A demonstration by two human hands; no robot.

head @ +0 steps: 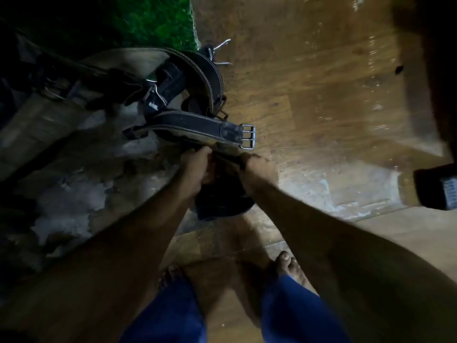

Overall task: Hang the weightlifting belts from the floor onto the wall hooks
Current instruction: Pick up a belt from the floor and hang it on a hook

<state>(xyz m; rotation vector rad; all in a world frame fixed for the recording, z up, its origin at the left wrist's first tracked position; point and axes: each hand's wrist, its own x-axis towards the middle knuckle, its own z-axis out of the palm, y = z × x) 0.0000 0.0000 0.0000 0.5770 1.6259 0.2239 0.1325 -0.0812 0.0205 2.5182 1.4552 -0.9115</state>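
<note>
A black weightlifting belt [188,123] with white stitching and a steel double-prong buckle [248,139] lies curled on the worn wooden floor. A second black belt [205,78] curls behind it, and a tan one [128,59] lies to its left. My left hand [196,167] and my right hand [257,169] are both closed on the near edge of the front belt, whose dark lower part [217,204] hangs between my wrists. No wall hooks are in view.
A green mat [153,18] lies at the top left. Dark straps and gear [61,80] pile at the left. A black object [437,189] sits at the right edge. My bare feet [286,266] stand on the floor below the belts.
</note>
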